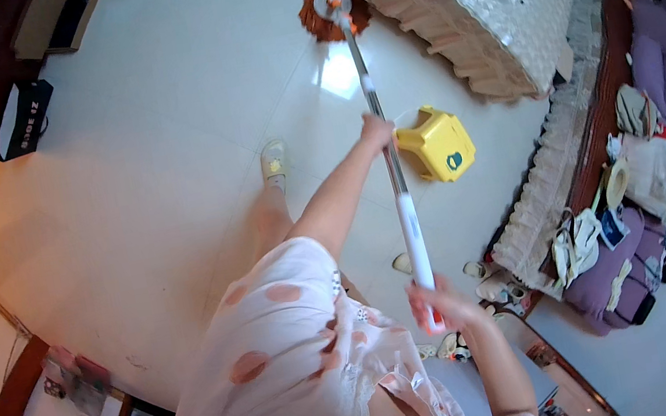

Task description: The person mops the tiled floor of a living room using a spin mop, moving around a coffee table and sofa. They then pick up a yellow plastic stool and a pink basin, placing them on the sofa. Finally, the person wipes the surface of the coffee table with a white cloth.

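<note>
Item: mop (392, 171), centre frame, shaft running from lower centre to its orange head at top centre on the floor (162, 149). I see my left hand (377, 131) closed round mid-shaft and my right hand (439, 303) closed round the white grip. Yellow stool (436, 147) just right of the shaft.

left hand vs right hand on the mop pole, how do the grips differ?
Position: the left hand grips the mop pole around its middle, on the metal section; the right hand grips the white section near the top end.
Reach: the left arm is stretched out toward the mop head; the right arm is bent, close to the body.
Shared: both are closed around the same pole.
</note>
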Available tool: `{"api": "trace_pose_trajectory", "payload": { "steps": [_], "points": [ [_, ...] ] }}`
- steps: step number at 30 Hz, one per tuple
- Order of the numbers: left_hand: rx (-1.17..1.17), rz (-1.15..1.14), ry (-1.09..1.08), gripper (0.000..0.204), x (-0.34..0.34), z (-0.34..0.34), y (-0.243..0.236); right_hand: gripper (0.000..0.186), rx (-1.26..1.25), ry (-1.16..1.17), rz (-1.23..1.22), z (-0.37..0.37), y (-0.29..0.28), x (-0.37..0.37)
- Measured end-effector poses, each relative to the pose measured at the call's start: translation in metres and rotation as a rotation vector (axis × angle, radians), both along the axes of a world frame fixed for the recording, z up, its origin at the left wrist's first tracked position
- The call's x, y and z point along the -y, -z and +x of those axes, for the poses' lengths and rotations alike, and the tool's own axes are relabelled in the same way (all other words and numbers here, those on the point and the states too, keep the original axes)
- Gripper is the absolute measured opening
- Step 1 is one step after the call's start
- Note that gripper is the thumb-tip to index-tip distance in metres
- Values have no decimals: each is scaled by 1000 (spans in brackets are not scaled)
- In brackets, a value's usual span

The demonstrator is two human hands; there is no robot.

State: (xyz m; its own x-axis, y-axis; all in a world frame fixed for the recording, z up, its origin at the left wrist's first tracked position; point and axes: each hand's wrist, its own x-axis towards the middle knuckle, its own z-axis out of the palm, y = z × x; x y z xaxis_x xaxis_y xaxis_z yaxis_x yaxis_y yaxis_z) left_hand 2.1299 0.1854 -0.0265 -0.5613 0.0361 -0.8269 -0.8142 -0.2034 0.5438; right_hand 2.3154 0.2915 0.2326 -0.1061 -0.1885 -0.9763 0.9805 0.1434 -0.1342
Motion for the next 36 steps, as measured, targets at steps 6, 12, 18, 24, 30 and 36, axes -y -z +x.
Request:
{"api": "trace_pose_trajectory", "payload": {
  "steps": [6,12,18,24,30,36],
  "points": [
    [-74,-170,-123,45,149,-120,27,17,-21,-63,-107,-139,47,136],
    [6,-104,-433,26,228,-45,10,20,61,-592,-120,-153,33,142],
    [150,120,-821,15,235,112,-38,23,221,-1123,-87,-164,-14,143],
    [455,157,-1277,26,305,255,63,14,273,-1251,-420,-162,77,242],
    [373,8,-1475,26,392,235,23,18,87,-1177,-564,-164,119,334],
    [252,102,-1095,19,290,202,40,21,37,-1019,-395,-207,43,211]
  ]
}}
